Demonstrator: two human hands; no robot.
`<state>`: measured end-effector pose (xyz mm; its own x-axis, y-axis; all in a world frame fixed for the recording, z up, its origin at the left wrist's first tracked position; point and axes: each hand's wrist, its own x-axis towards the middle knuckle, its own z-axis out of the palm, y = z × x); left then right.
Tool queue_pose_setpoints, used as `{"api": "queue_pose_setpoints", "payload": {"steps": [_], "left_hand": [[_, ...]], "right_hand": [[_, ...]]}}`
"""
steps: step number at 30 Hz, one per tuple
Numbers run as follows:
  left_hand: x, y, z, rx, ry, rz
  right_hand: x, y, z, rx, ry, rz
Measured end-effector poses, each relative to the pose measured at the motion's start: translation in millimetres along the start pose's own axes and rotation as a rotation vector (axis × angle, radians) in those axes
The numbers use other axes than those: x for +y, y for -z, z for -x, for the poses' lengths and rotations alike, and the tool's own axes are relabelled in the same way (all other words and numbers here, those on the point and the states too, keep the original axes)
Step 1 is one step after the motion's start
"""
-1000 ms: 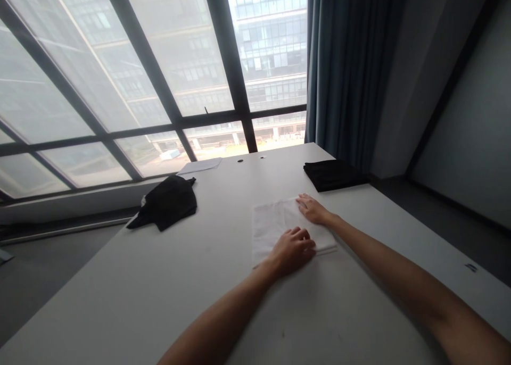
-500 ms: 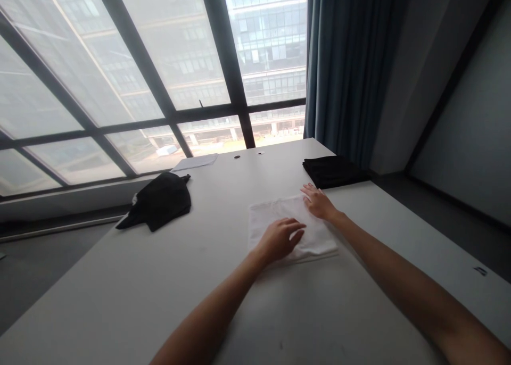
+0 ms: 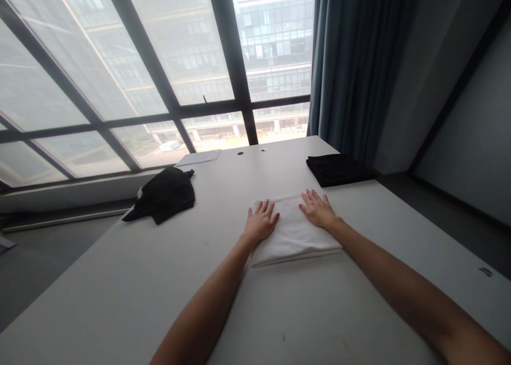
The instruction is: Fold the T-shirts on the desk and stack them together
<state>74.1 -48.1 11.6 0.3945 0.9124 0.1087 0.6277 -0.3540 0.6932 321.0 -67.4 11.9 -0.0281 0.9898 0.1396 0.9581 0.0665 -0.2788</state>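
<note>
A white folded cloth [image 3: 297,236] lies flat on the white table [image 3: 159,290] in front of me, roughly rectangular, with a layered fold along its near edge. My left hand [image 3: 261,220] rests palm down on its far left part, fingers spread. Over the far right corner lies my right hand [image 3: 318,209], also flat with its fingers apart. Neither hand grips the cloth. Whether the cloth is a garment I cannot tell.
A black folded cloth [image 3: 337,169] sits at the table's right edge. On the left lies a crumpled black cloth [image 3: 170,195], with white paper [image 3: 199,157] behind it. A small dark object [image 3: 485,272] is near the right edge. Windows and a blue curtain [image 3: 351,67] stand beyond.
My left hand has moved left and away from me, from the middle of the white cloth to its far left part, its fingers spreading. My right hand stays at the far right, now flatter.
</note>
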Motion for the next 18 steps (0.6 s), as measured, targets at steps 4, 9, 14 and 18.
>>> {"api": "queue_pose_setpoints", "payload": {"steps": [4,9,14,18], "left_hand": [[-6.1,2.4,-1.4,0.004,-0.039,-0.124],[-7.6,-1.4,-0.5,0.019,-0.043,-0.110],[-4.8,-1.0,-2.8,0.013,-0.053,-0.147],[6.9,-7.1,-1.7,0.043,-0.109,-0.146]], "right_hand": [[-35.3,5.5,22.0,0.093,0.120,-0.011],[-64.9,-13.0,79.3,-0.012,0.273,-0.057],[-55.3,-3.6,83.4,-0.064,0.213,-0.068],[-57.9,17.5,32.2,0.024,0.115,-0.054]]}}
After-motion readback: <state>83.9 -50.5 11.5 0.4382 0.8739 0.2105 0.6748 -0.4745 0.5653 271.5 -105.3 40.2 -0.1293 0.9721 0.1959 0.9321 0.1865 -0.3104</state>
